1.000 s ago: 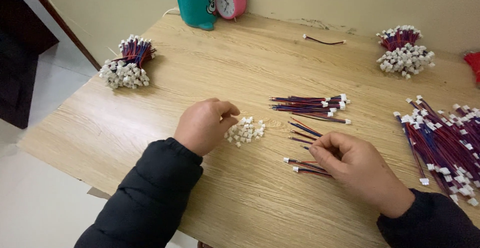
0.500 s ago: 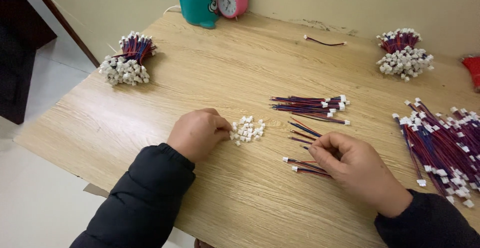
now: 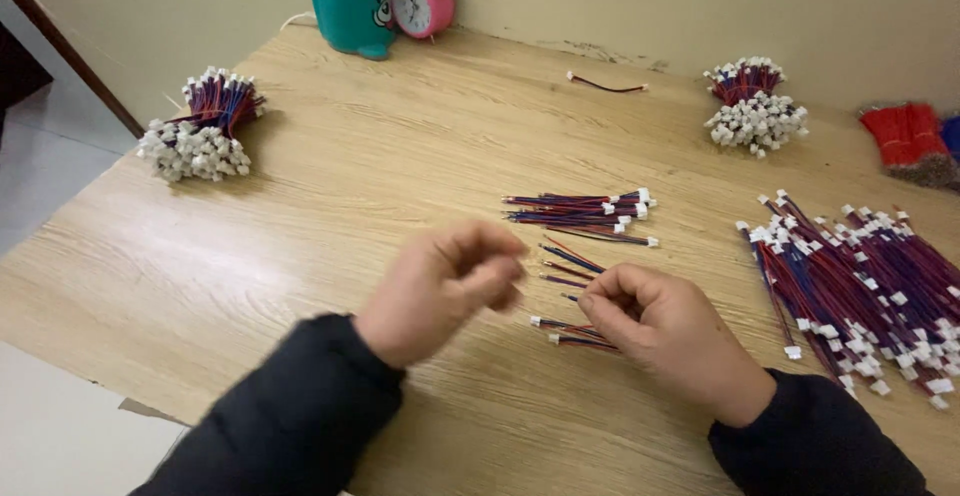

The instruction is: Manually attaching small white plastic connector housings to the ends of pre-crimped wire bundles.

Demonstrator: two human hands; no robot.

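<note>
A wooden worktop [image 3: 330,186] seen from above, with two hands in dark sleeves low in the frame. The left hand [image 3: 440,286], at lower centre, is blurred and raised a little above the wood, its fingers curled with thumb and fingertips drawn together; whether they pinch anything cannot be told. The right hand [image 3: 665,331], just to its right, rests on the worktop with its fingers pressed together on the ends of short red and blue wires [image 3: 570,331] that lie loose between the two hands. Just above them, at centre, lies a small neat row of finished wires with white plugs [image 3: 590,211]. At the right edge spreads a large pile of the same wires [image 3: 860,276], well apart from the hands. At upper right sits a tied bundle [image 3: 750,106], with red material [image 3: 905,136] beside it. At upper left lies another tied bundle [image 3: 200,131]. Along the top edge stand a teal container [image 3: 350,6] and a pink alarm clock [image 3: 420,1], and a single wire [image 3: 605,84] lies near the wall
</note>
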